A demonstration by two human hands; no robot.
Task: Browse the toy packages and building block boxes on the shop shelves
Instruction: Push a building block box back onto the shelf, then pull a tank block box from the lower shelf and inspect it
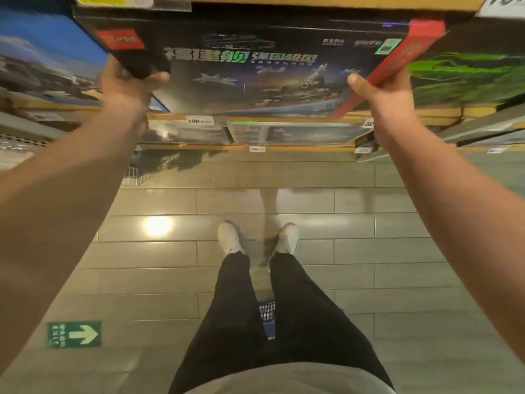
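Gripping the large box by its lower corners, left hand and right hand curl fingers round stiff, likely weighty cardboard.

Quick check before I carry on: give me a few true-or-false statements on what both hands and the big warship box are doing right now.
1. Both hands grip the warship box. True: the left hand holds its left edge, the right hand its red right edge.
2. The box lies on the floor. False: it is held up at the shelf.
3. A green arrow sign is on the floor tiles. True.
4. The box front shows a dinosaur. False: it shows a ship and aircraft.
5. The right hand is empty. False: it grips the box.
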